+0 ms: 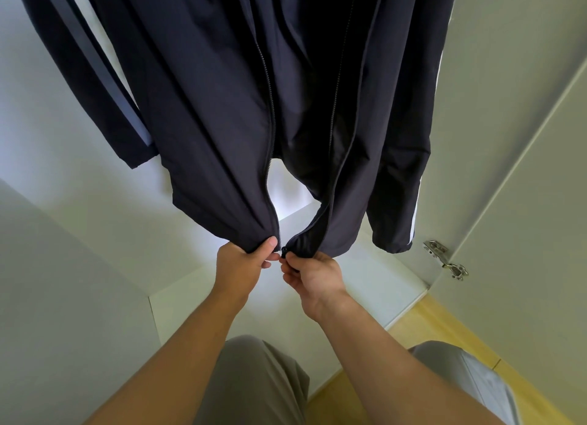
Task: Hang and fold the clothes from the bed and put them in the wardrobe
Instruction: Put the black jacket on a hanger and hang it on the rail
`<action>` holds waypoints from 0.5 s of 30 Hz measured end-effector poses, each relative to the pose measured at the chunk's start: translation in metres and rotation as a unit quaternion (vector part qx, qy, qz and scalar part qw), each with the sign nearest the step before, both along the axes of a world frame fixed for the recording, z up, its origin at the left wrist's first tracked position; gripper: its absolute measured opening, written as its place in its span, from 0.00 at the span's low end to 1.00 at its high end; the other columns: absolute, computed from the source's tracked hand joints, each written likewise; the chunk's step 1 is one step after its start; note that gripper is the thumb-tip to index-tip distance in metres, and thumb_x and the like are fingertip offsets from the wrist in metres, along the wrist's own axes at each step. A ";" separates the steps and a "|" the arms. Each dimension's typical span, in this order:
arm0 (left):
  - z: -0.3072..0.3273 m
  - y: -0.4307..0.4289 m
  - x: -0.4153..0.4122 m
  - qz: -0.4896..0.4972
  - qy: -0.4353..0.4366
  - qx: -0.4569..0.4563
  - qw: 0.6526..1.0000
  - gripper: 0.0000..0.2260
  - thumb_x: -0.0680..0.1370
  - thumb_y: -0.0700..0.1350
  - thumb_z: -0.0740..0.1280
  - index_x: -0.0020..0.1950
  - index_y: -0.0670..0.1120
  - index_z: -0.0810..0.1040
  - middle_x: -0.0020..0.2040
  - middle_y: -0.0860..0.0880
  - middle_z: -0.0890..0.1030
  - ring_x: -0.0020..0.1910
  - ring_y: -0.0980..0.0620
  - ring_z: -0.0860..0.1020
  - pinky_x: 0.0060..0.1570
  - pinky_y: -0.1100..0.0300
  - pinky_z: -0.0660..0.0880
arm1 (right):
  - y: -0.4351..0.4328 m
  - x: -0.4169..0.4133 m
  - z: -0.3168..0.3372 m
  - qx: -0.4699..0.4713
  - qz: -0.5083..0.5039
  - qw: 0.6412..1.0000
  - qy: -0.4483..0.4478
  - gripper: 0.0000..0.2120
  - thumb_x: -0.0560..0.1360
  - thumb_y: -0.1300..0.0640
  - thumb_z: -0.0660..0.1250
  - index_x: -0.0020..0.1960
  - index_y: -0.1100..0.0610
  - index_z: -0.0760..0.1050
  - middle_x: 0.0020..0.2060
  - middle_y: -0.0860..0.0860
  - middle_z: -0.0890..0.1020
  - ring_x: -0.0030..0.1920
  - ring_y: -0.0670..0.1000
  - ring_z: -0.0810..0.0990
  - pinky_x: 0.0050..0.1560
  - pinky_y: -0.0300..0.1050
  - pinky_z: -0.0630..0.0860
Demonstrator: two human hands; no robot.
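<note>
Clearly the whole move turns on two small ends meeting at lower centre of the frame. A dark navy jacket (222, 91) hangs inside the wardrobe (73, 265), filling the upper half of the picture, its front open and its hanger out of view above. Its long axis runs from the top of the frame down toward the hands, the hem pointing at the viewer and the collar end hidden above. The two zipper (271, 113) tracks run down that same axis, spread apart in the middle and converging at the hem.

The left hand (244, 264) pinches the lower corner of the left front panel, thumb on top of the cloth and fingers curled under it. The right hand (313, 273) is closed on the lower corner of the right panel, fingertips at what looks like the slider (283, 250). The two hands sit just beside each other, the panel ends nearly touching between them; whether the pin has entered the slider is too small to tell.

Both hands lie directly below the garment, at the low end of its axis, equally near the joint. By my reading, the next step is seating the left track's end into the slider, then drawing upward along the jacket's length. A wardrobe door (524, 170) with a metal hinge (444, 259) stands open at right.
</note>
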State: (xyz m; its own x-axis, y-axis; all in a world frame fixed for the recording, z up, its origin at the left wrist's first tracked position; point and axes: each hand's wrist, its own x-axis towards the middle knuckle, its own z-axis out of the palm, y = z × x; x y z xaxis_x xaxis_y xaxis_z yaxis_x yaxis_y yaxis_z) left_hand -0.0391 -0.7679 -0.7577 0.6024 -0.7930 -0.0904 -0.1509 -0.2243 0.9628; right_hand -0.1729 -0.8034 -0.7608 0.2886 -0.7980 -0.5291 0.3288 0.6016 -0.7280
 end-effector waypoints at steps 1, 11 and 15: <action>-0.001 -0.001 -0.001 0.009 0.000 0.001 1.000 0.08 0.76 0.50 0.74 0.45 0.46 0.83 0.37 0.51 0.87 0.37 0.51 0.86 0.50 0.48 0.82 | 0.001 0.001 0.000 0.002 -0.001 1.000 -0.002 0.09 0.77 0.67 0.71 0.56 0.66 0.79 0.40 0.57 0.85 0.37 0.51 0.82 0.41 0.42 0.81; -0.007 -0.003 -0.007 0.060 -0.031 0.005 0.998 0.09 0.75 0.54 0.75 0.41 0.52 0.80 0.35 0.57 0.85 0.38 0.63 0.82 0.44 0.60 0.77 | 0.005 0.009 0.003 0.004 -0.037 0.999 0.004 0.06 0.77 0.68 0.70 0.54 0.65 0.79 0.38 0.55 0.84 0.36 0.51 0.82 0.40 0.42 0.81; -0.008 -0.005 -0.009 0.069 -0.029 0.009 0.997 0.10 0.75 0.55 0.75 0.41 0.51 0.80 0.34 0.58 0.85 0.37 0.63 0.82 0.43 0.62 0.75 | 0.005 0.011 0.004 0.001 -0.043 0.999 0.012 0.06 0.77 0.68 0.70 0.53 0.65 0.79 0.36 0.54 0.83 0.37 0.52 0.81 0.41 0.44 0.81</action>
